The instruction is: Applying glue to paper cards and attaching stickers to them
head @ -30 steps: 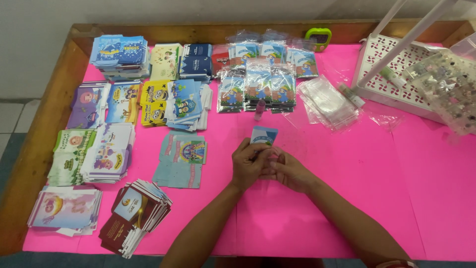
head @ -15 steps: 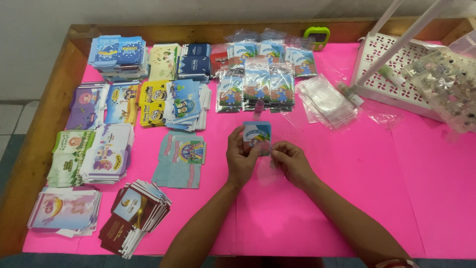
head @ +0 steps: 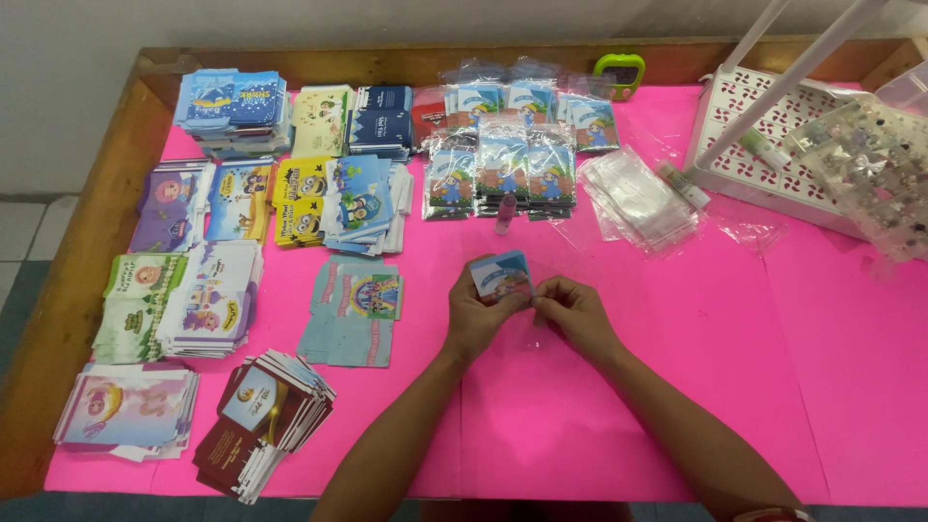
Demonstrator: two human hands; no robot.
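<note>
My left hand (head: 476,321) holds a small stack of colourful printed paper envelopes (head: 501,275) upright over the pink table cover (head: 793,387). My right hand (head: 572,311) pinches the lower right edge of that stack, where a thin clear plastic sleeve (head: 537,333) seems to hang; it is hard to make out. Both hands meet near the middle of the table.
Stacks of printed envelopes (head: 232,106) fill the table's left half. Bagged packs (head: 503,164) lie at the back centre, with a small pink tube (head: 504,213) in front. Clear sleeves (head: 643,198), a white perforated basket (head: 764,145), a green object (head: 621,72) and a wooden rim (head: 68,290) surround them.
My hands were clasped low together over the envelopes; they have lifted and parted a little, and the stack now faces up in my left hand, the right pinching its edge.
</note>
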